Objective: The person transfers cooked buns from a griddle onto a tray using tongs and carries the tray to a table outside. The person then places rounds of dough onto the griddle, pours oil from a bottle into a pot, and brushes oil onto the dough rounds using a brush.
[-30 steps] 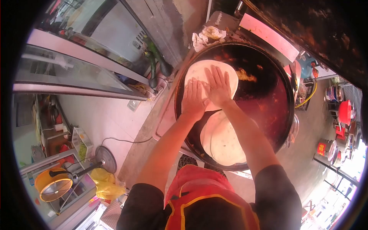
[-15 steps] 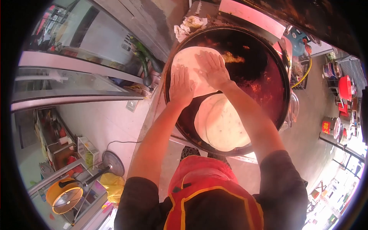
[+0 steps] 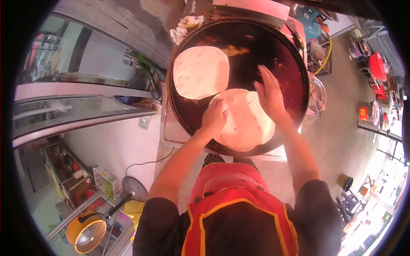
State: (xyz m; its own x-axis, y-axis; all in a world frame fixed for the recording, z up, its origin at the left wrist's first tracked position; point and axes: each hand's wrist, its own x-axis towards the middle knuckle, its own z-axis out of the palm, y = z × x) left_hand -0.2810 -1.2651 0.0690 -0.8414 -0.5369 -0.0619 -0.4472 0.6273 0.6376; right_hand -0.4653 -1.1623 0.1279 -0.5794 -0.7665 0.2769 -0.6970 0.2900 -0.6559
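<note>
A large round dark pan [image 3: 273, 55] holds two pale flat rounds of dough. The far dough round [image 3: 200, 72] lies flat at the pan's left, with no hand on it. Nearer my body is the second dough round [image 3: 245, 123], which shows a fold or overlapping layer. My left hand [image 3: 215, 116] is at its left edge, fingers bent inward; whether they pinch the dough is hidden. My right hand [image 3: 270, 94] is raised at its right edge, fingers stretched and apart, holding nothing.
A crumpled cloth [image 3: 186, 28] lies beyond the pan's left rim. Tongs [image 3: 294, 33] rest at the right, near a blue gas cylinder [image 3: 308, 21]. Glass panels stand at left, above a yellow-rimmed fan [image 3: 86, 232]. A red basin [image 3: 377, 66] is far right.
Both hands have left the far dough round and come back to the near one. My right hand has lifted and moved right. The view has shifted, so the pan appears higher and further left.
</note>
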